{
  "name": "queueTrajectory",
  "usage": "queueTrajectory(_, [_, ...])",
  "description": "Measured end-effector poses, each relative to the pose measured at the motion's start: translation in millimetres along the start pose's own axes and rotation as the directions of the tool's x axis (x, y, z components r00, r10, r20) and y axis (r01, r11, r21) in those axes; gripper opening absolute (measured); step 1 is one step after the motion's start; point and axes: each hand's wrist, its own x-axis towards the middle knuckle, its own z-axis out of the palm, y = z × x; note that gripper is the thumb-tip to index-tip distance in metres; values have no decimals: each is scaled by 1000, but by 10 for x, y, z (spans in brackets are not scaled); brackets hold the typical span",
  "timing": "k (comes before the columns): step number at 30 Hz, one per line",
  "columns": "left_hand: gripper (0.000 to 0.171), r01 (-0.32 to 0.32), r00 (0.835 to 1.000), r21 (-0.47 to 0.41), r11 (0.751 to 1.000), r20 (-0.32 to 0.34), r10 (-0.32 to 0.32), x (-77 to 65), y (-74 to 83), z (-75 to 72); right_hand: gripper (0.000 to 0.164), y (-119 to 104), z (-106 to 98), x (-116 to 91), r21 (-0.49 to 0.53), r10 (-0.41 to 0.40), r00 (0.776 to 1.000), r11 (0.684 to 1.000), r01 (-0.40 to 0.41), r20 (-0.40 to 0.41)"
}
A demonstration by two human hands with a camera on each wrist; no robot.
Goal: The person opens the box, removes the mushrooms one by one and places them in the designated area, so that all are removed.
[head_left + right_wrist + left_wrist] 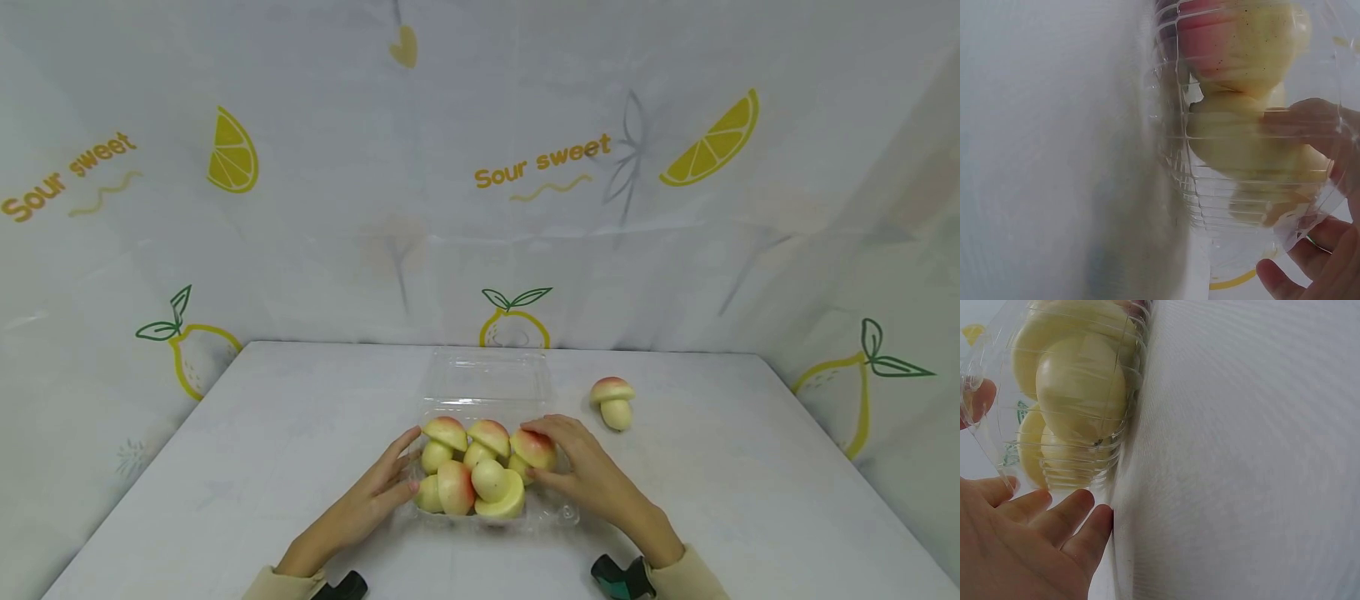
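Note:
A clear plastic clamshell box (551,507) sits on the table with its lid folded back, holding several mushroom-shaped pieces with cream stems and pink-tinged caps. My right hand (588,467) reaches over the box's right side. Its thumb and fingers pinch the back-right mushroom (534,447), which is inside the box. At the left wall is my left hand (372,492), its fingers spread and fairly straight along the plastic. In the left wrist view the left fingertips (1079,503) lie right at the ribbed wall. Through the plastic, the right wrist view shows the right thumb (1304,125) against a pale stem.
One loose mushroom-shaped piece (613,403) stands on the white table (750,483) right of the box. The open lid (487,375) lies behind the box, close to the table's back edge. A printed curtain (450,250) hangs behind.

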Motion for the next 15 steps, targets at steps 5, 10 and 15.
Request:
queueTrajectory(5, [68,-5,1000,2,1000,0,5,-2,6,0,51,5,4,19,5,-31,998,999,31,-49])
queueTrajectory(10, [68,-4,1000,4,1000,1,4,-2,7,0,52,18,0,30,38,-55,991,997,61,-123])
queueTrajectory(15, [68,11,1000,8,1000,-7,-11,1,1,-2,52,5,-47,47,58,-57,983,996,68,-172])
